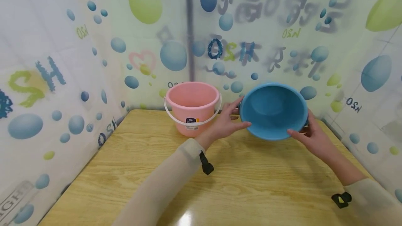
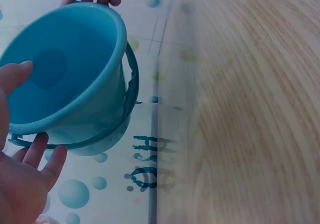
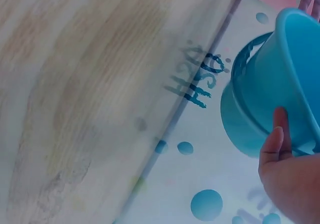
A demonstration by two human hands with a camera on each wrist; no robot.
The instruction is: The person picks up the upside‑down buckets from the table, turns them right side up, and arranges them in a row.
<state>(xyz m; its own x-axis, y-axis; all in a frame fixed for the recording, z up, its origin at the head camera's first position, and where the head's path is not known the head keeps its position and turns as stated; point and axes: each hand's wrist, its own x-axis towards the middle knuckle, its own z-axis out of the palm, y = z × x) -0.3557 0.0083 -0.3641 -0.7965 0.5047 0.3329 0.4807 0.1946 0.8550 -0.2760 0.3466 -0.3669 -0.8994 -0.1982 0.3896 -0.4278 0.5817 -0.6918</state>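
A blue bucket [image 1: 272, 105] is held up over the right back of the table, its mouth tipped toward me. My left hand [image 1: 226, 120] grips its left side, thumb over the rim and fingers outside, as the left wrist view shows on the bucket [image 2: 95, 114]. On the opposite side my right hand [image 1: 315, 138] holds the rim, thumb near the lower edge. The blue handle [image 2: 131, 86] hangs down behind the bucket's body. A pink bucket [image 1: 180, 116] with a white handle [image 1: 171, 115] stands upright on the table, just left of my left hand.
The wood-grain table [image 1: 132, 142] runs back to a curtain [image 1: 144, 37] printed with blue and green dots and lettering. The same printed sheeting hangs on the left and right sides, close to the table's edges.
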